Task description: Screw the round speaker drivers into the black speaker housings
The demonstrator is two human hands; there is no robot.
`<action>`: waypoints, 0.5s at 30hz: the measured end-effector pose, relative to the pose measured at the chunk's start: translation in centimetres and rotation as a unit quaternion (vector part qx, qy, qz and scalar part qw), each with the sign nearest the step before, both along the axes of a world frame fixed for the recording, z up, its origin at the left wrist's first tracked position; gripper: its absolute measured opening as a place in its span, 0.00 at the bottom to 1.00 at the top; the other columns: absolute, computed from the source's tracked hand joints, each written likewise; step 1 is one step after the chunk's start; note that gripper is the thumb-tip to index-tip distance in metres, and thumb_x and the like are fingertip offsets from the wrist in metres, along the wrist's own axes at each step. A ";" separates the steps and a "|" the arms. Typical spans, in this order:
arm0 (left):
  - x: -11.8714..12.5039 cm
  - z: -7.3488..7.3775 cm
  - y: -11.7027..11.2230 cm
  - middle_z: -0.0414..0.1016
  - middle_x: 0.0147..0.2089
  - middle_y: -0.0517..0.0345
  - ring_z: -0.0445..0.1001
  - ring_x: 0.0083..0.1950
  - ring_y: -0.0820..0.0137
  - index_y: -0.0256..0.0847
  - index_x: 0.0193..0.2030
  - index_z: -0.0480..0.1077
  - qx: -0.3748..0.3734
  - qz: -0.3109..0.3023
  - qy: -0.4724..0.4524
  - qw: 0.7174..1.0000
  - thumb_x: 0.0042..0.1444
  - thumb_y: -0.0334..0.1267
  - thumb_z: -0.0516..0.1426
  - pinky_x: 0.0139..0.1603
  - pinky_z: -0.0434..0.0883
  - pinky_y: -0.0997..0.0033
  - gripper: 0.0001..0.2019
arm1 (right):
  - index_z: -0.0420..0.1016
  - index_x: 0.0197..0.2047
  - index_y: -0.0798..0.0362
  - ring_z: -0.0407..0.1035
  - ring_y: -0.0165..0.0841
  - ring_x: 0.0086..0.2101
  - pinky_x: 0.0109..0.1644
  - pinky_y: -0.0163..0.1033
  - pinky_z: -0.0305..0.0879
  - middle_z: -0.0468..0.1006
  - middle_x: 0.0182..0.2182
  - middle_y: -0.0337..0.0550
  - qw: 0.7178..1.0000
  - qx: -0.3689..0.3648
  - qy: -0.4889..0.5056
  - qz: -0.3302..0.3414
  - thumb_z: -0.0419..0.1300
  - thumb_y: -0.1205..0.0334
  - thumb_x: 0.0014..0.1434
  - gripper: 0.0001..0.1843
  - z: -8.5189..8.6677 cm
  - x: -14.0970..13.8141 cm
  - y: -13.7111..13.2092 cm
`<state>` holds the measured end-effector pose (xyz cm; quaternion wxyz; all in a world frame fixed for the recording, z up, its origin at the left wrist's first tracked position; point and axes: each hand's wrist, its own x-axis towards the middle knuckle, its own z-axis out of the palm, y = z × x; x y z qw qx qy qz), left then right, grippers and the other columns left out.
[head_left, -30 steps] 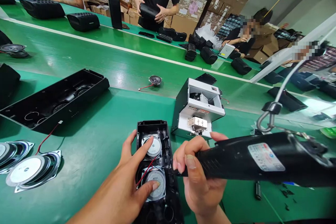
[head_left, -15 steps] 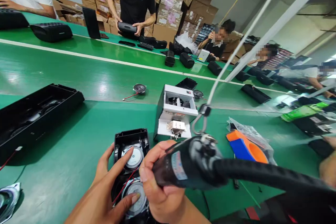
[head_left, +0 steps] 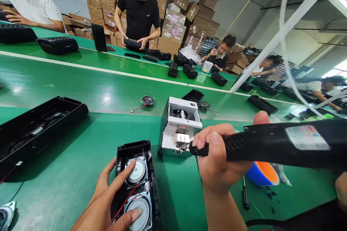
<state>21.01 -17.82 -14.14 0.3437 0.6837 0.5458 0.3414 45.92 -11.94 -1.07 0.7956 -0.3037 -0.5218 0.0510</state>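
My left hand [head_left: 108, 205] lies spread on a small black speaker housing [head_left: 135, 184], fingertips on its two round silver drivers; a red wire runs between them. My right hand [head_left: 219, 162] is wrapped round a black electric screwdriver [head_left: 271, 144] held level. The tool's tip points left, right at the mouth of a white screw feeder box [head_left: 180, 124]. A white cable rises from the tool's rear.
A long black speaker shell [head_left: 40, 126] lies at left. Small loose drivers [head_left: 148, 100] with red wires sit on the green belt. An orange-and-blue holder [head_left: 261, 173] is behind the tool. Several other people work across the belt, cardboard boxes stacked behind.
My right hand has swung the screwdriver away from the housing and to the right, so its tip now meets the feeder box. My left hand stays on the drivers.
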 end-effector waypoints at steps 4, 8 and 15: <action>-0.4 0.0 1.0 0.43 0.91 0.62 0.61 0.87 0.43 0.74 0.84 0.61 -0.036 -0.024 -0.007 0.999 0.73 0.50 0.59 0.82 0.66 0.33 0.34 | 0.60 0.79 0.38 0.69 0.28 0.25 0.34 0.37 0.76 0.75 0.32 0.27 0.998 -0.040 -0.037 -0.032 0.67 0.66 0.75 0.37 -1.0 0.9 1.3; -0.9 0.0 1.1 0.37 0.92 0.64 0.64 0.86 0.43 0.74 0.85 0.57 -0.059 -0.064 0.010 0.996 0.74 0.53 0.60 0.78 0.71 0.39 0.36 | 0.63 0.74 0.41 0.70 0.29 0.25 0.34 0.38 0.75 0.74 0.31 0.26 0.996 -0.081 -0.043 -0.016 0.68 0.68 0.72 0.33 -1.6 0.5 1.2; -0.3 1.7 -0.2 0.39 0.93 0.64 0.74 0.80 0.45 0.72 0.85 0.59 -0.047 -0.045 0.009 0.998 0.76 0.49 0.56 0.71 0.81 0.45 0.33 | 0.63 0.76 0.37 0.68 0.29 0.22 0.28 0.35 0.72 0.75 0.28 0.25 0.986 -0.149 0.044 0.055 0.68 0.68 0.72 0.36 -0.6 -0.7 -1.9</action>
